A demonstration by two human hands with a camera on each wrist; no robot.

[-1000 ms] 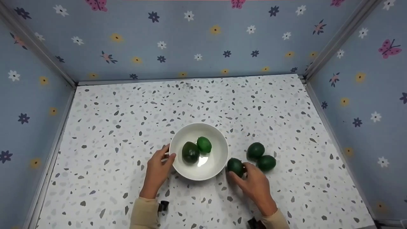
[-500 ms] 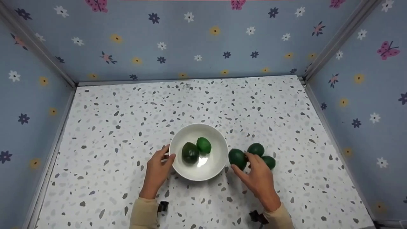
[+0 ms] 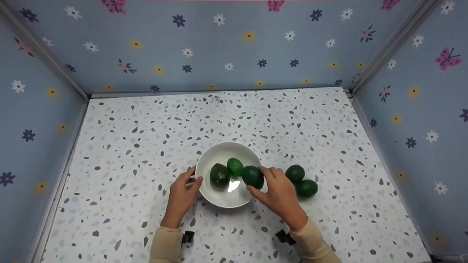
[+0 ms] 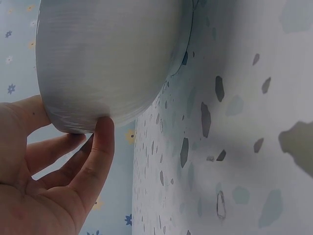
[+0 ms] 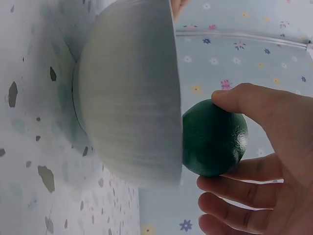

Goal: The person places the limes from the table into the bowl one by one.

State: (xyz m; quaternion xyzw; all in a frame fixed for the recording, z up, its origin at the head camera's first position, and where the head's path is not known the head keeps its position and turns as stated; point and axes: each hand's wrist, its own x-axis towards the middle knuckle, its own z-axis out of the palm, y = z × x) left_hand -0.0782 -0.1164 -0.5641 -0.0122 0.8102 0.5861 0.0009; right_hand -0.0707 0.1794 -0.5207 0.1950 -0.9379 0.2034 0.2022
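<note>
A white bowl [image 3: 214,199] stands on the speckled table. Inside it lie a dark green avocado [image 3: 219,176] and a smaller bright green lime [image 3: 235,166]. My left hand [image 3: 182,193] holds the bowl's left side, thumb and fingers against the wall near the rim, as the left wrist view also shows. Between thumb and fingers, my right hand [image 3: 279,193] grips a dark green avocado-like fruit [image 5: 215,139]. That fruit overlaps the bowl's right rim in the head view. In the right wrist view it shows at rim height, with the rim in front of part of it.
Two more dark green fruits, one behind [image 3: 295,173] and one in front [image 3: 306,188], lie side by side on the table [image 3: 146,135] right of the bowl. Blue flowered walls [image 3: 234,47] close off the back and both sides.
My right hand has lifted the dark green fruit from the table beside the bowl and carried it left to over the bowl's right rim. The left hand and bowl have stayed in place.
</note>
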